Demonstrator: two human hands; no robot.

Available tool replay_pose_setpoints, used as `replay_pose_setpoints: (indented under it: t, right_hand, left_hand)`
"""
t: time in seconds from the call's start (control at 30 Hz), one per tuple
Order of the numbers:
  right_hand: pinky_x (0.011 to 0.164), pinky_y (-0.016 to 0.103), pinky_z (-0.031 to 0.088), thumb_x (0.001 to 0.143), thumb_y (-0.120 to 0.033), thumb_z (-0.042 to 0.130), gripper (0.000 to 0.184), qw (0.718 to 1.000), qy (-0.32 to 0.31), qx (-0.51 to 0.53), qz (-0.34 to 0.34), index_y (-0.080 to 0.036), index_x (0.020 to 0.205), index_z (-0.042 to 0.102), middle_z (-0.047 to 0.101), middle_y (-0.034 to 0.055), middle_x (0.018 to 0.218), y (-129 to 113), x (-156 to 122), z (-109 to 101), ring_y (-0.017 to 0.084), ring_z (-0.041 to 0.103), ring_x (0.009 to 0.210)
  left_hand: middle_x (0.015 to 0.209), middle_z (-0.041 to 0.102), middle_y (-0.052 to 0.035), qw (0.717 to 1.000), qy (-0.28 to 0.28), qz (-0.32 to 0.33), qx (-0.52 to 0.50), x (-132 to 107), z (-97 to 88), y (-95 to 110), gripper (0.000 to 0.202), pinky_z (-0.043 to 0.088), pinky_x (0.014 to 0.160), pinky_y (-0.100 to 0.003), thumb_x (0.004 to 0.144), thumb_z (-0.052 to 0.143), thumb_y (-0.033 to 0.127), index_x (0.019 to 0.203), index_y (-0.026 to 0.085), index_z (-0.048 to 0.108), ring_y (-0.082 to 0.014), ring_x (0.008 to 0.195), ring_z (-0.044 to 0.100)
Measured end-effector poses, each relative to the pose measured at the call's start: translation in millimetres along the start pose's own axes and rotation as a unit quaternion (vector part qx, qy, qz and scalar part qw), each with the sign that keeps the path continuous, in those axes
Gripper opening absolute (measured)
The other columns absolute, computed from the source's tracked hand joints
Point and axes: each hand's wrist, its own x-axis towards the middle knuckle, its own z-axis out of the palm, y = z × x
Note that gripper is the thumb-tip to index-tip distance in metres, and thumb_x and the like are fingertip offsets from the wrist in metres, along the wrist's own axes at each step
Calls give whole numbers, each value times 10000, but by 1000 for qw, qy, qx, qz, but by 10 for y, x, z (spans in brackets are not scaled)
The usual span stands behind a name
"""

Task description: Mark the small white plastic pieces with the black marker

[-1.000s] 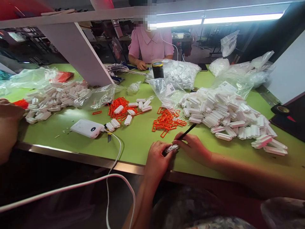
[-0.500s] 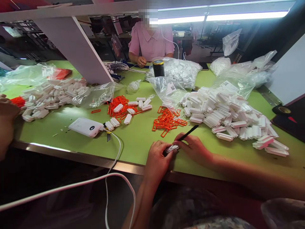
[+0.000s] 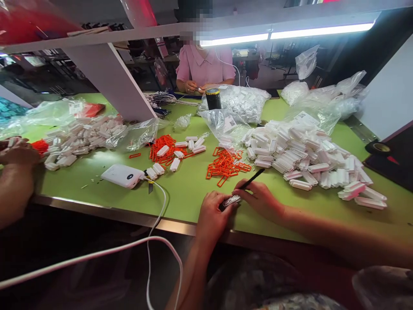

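Note:
My left hand (image 3: 211, 217) is closed around a small white plastic connector (image 3: 231, 200) at the near edge of the green table (image 3: 190, 181). My right hand (image 3: 261, 199) pinches a thin black tool (image 3: 252, 178), its lower end meeting the connector and its tip pointing up toward the back right. A loose heap of orange clips (image 3: 226, 165) lies just beyond my hands. A big pile of white connectors (image 3: 306, 159) spreads to the right of them.
A white power bank (image 3: 122, 175) with a white cable (image 3: 155, 241) sits left of my hands. More orange clips with connectors (image 3: 169, 150), plastic bags (image 3: 226, 122) and a black can (image 3: 213, 98) lie farther back. A person in pink (image 3: 204, 69) works opposite; another person's hand (image 3: 14, 150) is at far left.
My hands have stayed on the connector and the tool. The view tilted slightly. The hand at the far left rose into view, and the person opposite brought both hands together.

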Motion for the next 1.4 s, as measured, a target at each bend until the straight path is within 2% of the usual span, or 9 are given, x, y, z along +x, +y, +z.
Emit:
replay_pose_setpoints:
  t: [0.17,0.43,0.57,0.77,0.9,1.03,1.17,1.4]
  right_hand:
    - [720,277,554,1023,-503,593,344,999,-3,34,17,-208,890,709,762,26,815,12,10,26,175,699,734]
    - [736,277,548,1061,-483,541,342,1000,-18,-10,-2,-214,928,707,765,30,845,4,-14,15,173,704,762]
    - [735,282,538,1082,-461,510,332,998,-35,-51,-26,-224,950,700,765,41,864,-26,-32,9,178,705,768]
    - [734,289,525,1100,-439,473,389,988,-58,-104,-96,-205,900,712,755,70,841,-122,-18,3,192,700,770]
    - [747,278,536,1084,-450,513,357,993,-63,-75,-60,-212,923,726,761,50,843,-97,-4,-12,181,702,766]
    - [712,268,548,1047,-480,570,340,1000,-14,2,-4,-213,905,726,757,23,804,-32,-4,-3,172,698,731]
    - [704,272,555,1026,-490,591,334,999,-11,36,10,-215,891,722,750,17,788,-30,-2,15,173,692,726]
    - [685,270,547,1027,-520,576,358,999,-17,29,21,-221,886,712,739,15,771,-44,-6,8,172,685,714]
  left_hand:
    - [884,706,-19,1000,0,-6,-6,2,-2,6,97,499,847,-362,840,804,236,929,232,766,-218,922,636]
    - [890,703,-18,1000,-9,2,-2,-1,-23,28,91,497,854,-361,863,791,242,952,237,769,-221,931,632]
    - [900,708,-14,1000,-13,-3,1,-1,-26,37,109,492,864,-355,856,793,204,957,238,772,-216,935,631]
    - [864,702,-15,1000,-1,10,12,6,-6,15,53,482,860,-351,880,763,186,918,224,761,-214,913,625]
    - [874,703,-14,1000,0,10,10,4,-2,5,65,481,870,-355,871,784,202,929,225,765,-214,922,628]
    - [884,699,-13,1000,-3,2,0,-3,-2,5,109,491,852,-350,850,820,240,947,232,772,-216,926,634]
    - [886,703,-12,1000,-2,2,-1,-4,-2,7,112,497,853,-354,841,826,229,938,237,770,-217,926,637]
    - [884,709,-6,1000,-3,6,1,0,-12,22,138,494,849,-348,823,838,189,933,232,766,-214,923,635]
